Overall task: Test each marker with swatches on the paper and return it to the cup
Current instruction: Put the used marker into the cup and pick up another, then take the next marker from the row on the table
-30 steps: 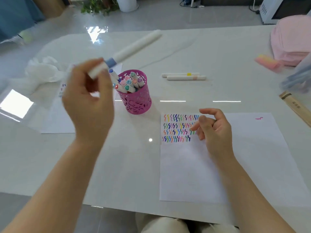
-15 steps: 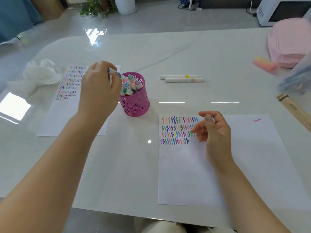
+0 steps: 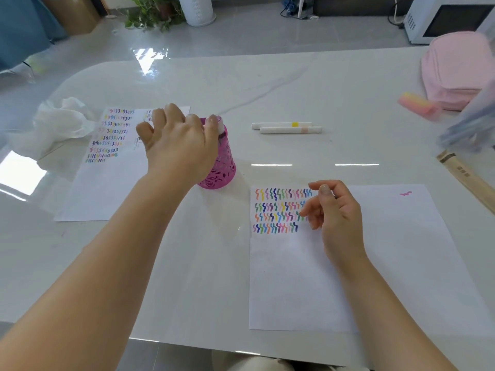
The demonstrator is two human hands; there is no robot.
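Pink cup [image 3: 222,167] sits beneath spread left hand [image 3: 179,141]; slack, empty right hand [image 3: 338,219] rests on paper [image 3: 396,263].

At your far left a crumpled white tissue [image 3: 60,121] lies on the table [image 3: 267,84]. At your far right sits a pink bag [image 3: 455,70], a pink and yellow block [image 3: 417,104] just beside it, and a wooden strip [image 3: 466,180] nearer you. Beyond the table you have a microwave [image 3: 450,18], and a leafy plant [image 3: 152,12] beside a white pot [image 3: 197,9].
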